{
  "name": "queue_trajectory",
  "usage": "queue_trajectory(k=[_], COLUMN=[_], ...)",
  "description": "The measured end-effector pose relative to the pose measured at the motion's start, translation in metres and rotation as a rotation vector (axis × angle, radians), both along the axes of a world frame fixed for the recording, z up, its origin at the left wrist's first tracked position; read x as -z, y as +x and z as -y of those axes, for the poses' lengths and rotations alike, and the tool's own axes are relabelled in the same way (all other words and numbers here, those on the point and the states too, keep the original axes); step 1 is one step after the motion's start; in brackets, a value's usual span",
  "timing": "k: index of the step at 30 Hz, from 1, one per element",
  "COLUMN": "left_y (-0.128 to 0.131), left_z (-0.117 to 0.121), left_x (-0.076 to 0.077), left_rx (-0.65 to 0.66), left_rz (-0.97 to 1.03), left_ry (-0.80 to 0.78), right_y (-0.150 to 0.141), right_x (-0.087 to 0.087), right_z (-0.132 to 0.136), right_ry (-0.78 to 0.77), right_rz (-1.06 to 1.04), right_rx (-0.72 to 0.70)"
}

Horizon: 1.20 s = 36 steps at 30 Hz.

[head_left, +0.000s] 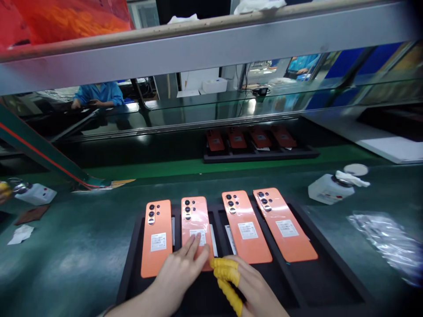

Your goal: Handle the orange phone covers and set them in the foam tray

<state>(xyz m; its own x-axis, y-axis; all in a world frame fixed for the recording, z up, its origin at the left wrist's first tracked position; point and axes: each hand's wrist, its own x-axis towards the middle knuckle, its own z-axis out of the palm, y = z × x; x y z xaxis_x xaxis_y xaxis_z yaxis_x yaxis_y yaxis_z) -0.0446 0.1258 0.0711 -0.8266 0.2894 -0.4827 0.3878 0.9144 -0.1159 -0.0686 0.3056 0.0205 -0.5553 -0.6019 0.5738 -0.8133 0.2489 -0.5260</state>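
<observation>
orange phones [245,226], white labels [247,230], dark camera lenses [230,204]

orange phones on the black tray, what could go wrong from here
The bare fingertips of the left hand rest on the second phone beside its white label, so they might smudge the glossy back or scuff the label. The right hand has yellow finger cots, but the left has none. The phones lie close together in the black tray, so lifting one could perhaps knock the third phone.
</observation>
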Motion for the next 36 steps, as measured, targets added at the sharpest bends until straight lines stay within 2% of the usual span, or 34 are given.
queue_trajectory(k=[5, 8, 11, 16, 19, 26, 32, 36], left_y=[-0.016, -0.020, -0.024, -0.027, -0.028, -0.032, -0.037, -0.040], left_z=[0.026, 0.037, 0.039, 0.033, 0.027, 0.021, 0.028, 0.030], left_x=[-0.014, -0.016, -0.016, -0.018, -0.019, -0.019, -0.031, -0.030], left_rx=[0.046, 0.050, 0.038, 0.031, 0.014, 0.083, 0.075, 0.054], left_rz=[0.099, 0.236, 0.301, 0.382, 0.402, 0.471, 0.493, 0.455], left_ry=[0.276, 0.337, 0.333, 0.299, 0.248, 0.255, 0.246, 0.236], right_y=[0.001, 0.002, 0.003, 0.003, 0.002, 0.008, 0.010, 0.007], right_x=[-0.001, 0.000, 0.001, 0.004, 0.006, 0.015, 0.016, 0.012], right_z=[0.000, 0.000, 0.000, 0.002, 0.008, 0.015, 0.012, 0.014], right_ry=[-0.022, -0.024, -0.010, 0.032, 0.063, 0.094, 0.080, 0.034], right_rz=[-0.021, -0.016, 0.016, 0.184, 0.190, 0.179, 0.352, 0.447], right_rx=[0.011, 0.006, -0.009, -0.053, -0.008, 0.123, 0.145, 0.142])
